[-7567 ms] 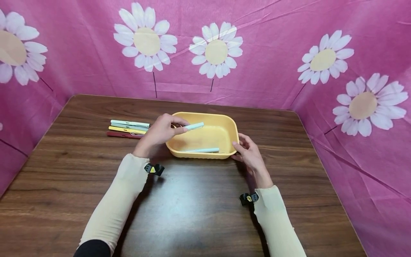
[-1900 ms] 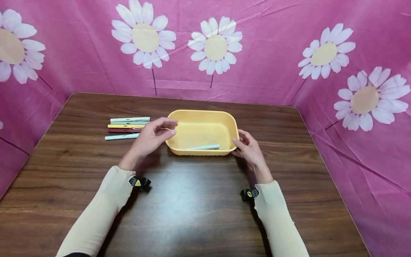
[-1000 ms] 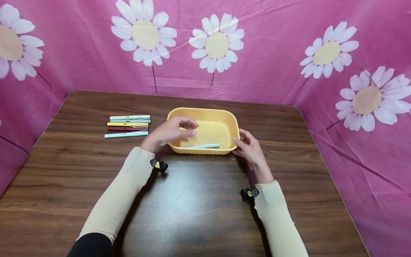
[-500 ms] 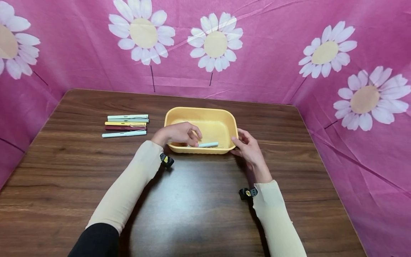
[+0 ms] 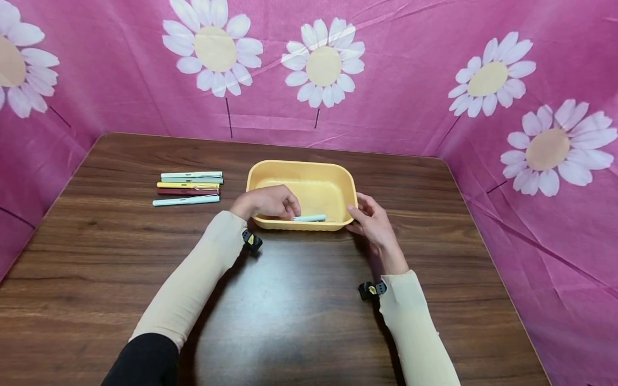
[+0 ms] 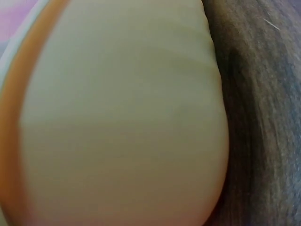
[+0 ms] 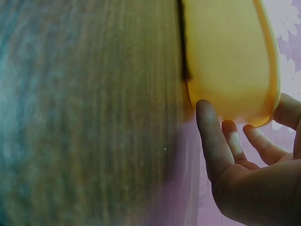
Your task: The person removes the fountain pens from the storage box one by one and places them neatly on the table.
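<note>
A yellow plastic basket stands near the middle of the table. Inside it, along the near wall, lies a pale blue pen. My left hand reaches over the basket's left side and pinches the left end of that pen; the fingertips are partly hidden. At the other end, my right hand grips the basket, thumb at the rim and fingers against the outer wall. The right wrist view shows those fingers at the basket's end. Only the basket's outside and the table fill the left wrist view.
Left of the basket lies a row of several capped pens: a whitish pen, a teal one partly behind it, a yellow pen, a dark red pen and a light blue pen. A pink flowered cloth hangs behind the wooden table.
A light blue pen my left hand held over the basket now lies nearest in the row. That hand has since moved right, down into the basket, onto another pen. The right hand stays put.
</note>
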The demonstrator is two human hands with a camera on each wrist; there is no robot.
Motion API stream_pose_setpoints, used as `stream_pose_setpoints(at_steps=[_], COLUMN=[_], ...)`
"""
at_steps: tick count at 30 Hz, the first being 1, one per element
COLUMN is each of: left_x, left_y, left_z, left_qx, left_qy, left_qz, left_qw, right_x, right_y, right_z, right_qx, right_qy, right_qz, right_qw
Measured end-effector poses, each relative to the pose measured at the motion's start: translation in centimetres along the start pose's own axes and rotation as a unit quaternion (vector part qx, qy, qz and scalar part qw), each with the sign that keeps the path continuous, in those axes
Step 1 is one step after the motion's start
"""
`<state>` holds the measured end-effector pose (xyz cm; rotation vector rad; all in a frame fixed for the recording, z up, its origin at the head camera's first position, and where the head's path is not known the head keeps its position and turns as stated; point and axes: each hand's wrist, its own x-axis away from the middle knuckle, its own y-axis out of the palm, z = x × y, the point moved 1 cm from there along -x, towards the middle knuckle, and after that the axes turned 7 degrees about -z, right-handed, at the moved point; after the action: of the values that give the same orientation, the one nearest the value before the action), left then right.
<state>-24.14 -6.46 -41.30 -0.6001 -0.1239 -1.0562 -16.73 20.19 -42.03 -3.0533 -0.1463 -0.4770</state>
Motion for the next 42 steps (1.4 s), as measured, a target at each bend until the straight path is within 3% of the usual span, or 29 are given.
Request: stream_pose_setpoints(at_steps=[5, 11, 27, 34, 42], left_x=[0.1, 0.2, 0.6, 0.8, 1.7], left_y=[0.0, 0.0, -0.2, -0.2, -0.4], left_z=[-0.1, 0.0, 0.3, 0.5, 1.2], left_qx=[0.002, 0.042, 0.101, 0.092, 0.035], left_qy=[0.01, 0.028, 0.04, 0.032, 0.024], left_qz=[0.029, 0.061, 0.137, 0.164, 0.187], left_qw=[0.9995, 0.9969, 0.9845, 0.9817, 0.9814], right_x=[0.0, -0.1, -0.2, -0.1, 0.0], right_y=[0.0, 0.0, 0.0, 0.0, 0.1], right_z=[0.1, 0.1, 0.1, 0.1, 0.0], right_qx=[-0.002, -0.008, -0.011, -0.008, -0.007], right_qy=[-0.005, -0.006, -0.008, -0.006, -0.002], right_qz=[-0.002, -0.001, -0.002, 0.003, 0.004], right_qw=[1.0, 0.9999, 0.9999, 1.0, 1.0])
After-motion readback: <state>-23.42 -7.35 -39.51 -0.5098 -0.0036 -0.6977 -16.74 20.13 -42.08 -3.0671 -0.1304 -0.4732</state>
